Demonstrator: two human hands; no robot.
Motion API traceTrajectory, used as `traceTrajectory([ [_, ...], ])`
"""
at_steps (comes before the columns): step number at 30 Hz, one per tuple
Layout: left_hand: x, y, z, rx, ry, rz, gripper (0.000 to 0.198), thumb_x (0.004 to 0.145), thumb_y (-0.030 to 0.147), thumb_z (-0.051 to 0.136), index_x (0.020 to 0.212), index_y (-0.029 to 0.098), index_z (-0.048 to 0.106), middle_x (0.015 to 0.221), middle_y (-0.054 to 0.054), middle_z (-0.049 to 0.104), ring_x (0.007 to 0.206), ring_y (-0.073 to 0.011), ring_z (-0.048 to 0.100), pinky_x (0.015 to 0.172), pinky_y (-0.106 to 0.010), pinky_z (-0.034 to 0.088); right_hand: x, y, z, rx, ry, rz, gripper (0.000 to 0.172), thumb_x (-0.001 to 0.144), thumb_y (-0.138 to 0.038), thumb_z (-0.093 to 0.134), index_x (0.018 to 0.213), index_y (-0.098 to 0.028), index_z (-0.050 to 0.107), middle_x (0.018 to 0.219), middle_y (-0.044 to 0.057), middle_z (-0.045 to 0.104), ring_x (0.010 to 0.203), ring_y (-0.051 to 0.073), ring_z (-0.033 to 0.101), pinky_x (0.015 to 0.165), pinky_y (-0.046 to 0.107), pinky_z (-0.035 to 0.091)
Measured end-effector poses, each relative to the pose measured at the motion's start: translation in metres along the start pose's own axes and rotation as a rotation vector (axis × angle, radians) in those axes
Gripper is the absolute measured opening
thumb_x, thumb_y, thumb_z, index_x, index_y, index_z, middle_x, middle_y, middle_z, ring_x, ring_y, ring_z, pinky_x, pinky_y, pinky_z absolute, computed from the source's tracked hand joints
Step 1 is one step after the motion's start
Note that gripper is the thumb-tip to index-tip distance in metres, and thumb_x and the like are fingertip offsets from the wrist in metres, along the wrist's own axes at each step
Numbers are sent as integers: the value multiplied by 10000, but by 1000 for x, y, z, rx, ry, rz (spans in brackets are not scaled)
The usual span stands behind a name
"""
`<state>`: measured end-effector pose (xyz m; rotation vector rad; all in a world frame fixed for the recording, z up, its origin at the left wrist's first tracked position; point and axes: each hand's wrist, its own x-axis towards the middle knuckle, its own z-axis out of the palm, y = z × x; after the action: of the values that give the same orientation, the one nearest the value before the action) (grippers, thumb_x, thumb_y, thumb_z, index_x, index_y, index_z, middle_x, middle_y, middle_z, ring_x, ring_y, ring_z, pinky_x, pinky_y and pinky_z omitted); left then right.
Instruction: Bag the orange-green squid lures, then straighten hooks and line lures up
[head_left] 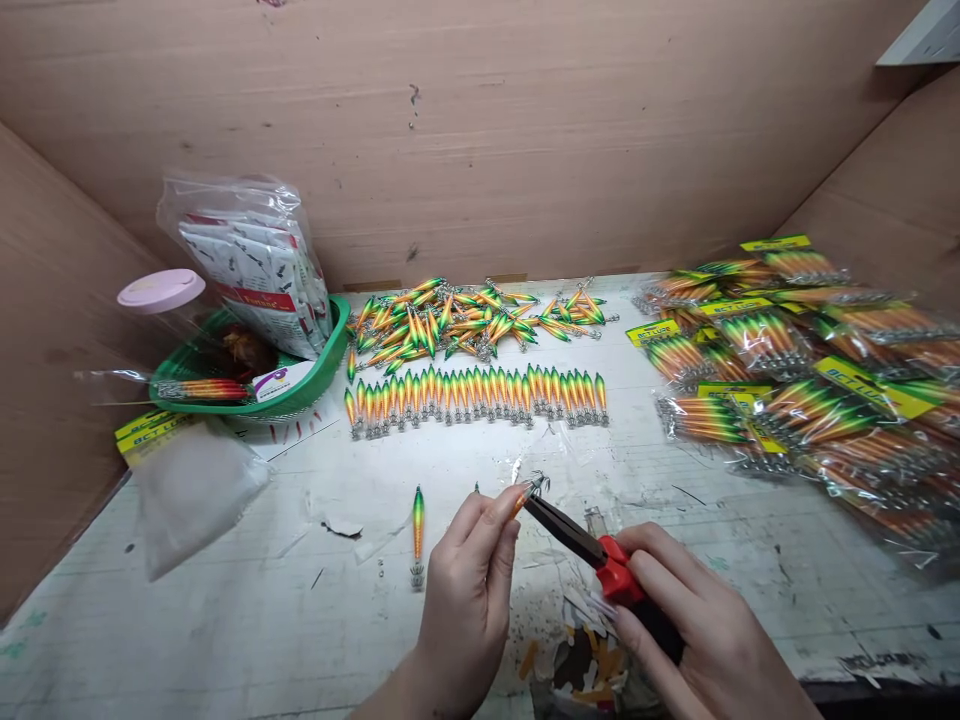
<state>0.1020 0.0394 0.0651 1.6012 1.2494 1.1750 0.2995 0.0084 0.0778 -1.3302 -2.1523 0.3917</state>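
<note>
Pinched between the fingers of my left hand (469, 585) is a fishing lure (520, 500), its hook end pointing up and right. My right hand (697, 620) is wrapped around the red and black handles of long-nose pliers (574, 538). The plier tips meet the lure at its hooks; whether they grip a hook is too small to tell. A single green, yellow and orange lure (418, 530) lies just left of my left hand. Behind both hands stretches a neat row of lures (476, 393), hooks toward me.
A loose heap of lures (450, 325) lies behind the row. Packed lure bags (795, 370) pile up at right. At left stand a green basket (300, 395) with packets and a pink-lidded jar, and a stack of clear bags (199, 490). Scraps (585, 660) lie near the front edge.
</note>
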Motion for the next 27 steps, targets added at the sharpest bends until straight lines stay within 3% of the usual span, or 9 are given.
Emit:
traceTrajectory([
  [5, -5, -2, 3, -24, -12, 0, 372, 900, 151, 479, 1221, 249, 638, 889, -85, 659, 801, -191, 592, 708, -255, 444, 2, 3, -5, 12, -30, -31, 56, 837, -172, 498, 849, -214, 533, 861, 69, 606, 771, 176, 634, 641, 236, 542],
  [9, -10, 1, 9, -52, 61, -26, 340, 912, 198, 472, 1205, 223, 641, 875, -85, 633, 772, -190, 551, 693, -264, 431, 5, -1, -5, 53, -9, -53, 63, 837, -151, 497, 837, -208, 524, 836, 57, 595, 757, 161, 621, 647, 221, 536],
  [14, -8, 4, 15, -275, 36, -324, 321, 948, 359, 417, 1152, 214, 619, 751, -24, 520, 635, -142, 455, 622, -248, 400, 9, -6, -5, 30, 14, -35, 57, 842, -155, 511, 845, -206, 537, 822, 51, 594, 731, 154, 620, 618, 211, 531],
  [16, -7, 4, 14, -319, 9, -383, 335, 947, 394, 413, 1164, 221, 601, 738, -11, 501, 622, -134, 440, 624, -246, 395, 8, -7, -5, 28, 10, -11, 51, 843, -166, 514, 846, -207, 543, 822, 51, 596, 728, 159, 622, 610, 217, 532],
  [21, -3, 4, 9, -185, 22, -275, 298, 941, 362, 439, 1139, 233, 620, 867, -43, 568, 714, -153, 490, 672, -250, 402, 7, -7, -7, 44, -37, 17, 65, 862, -177, 495, 845, -211, 548, 837, 59, 603, 747, 167, 630, 630, 227, 539],
  [27, -2, 4, 8, -43, 8, -146, 278, 949, 238, 414, 1144, 245, 611, 847, -31, 555, 741, -156, 512, 678, -242, 404, 10, -6, -11, 28, -38, -14, 72, 860, -171, 492, 813, -210, 532, 795, 48, 593, 709, 153, 623, 606, 210, 532],
])
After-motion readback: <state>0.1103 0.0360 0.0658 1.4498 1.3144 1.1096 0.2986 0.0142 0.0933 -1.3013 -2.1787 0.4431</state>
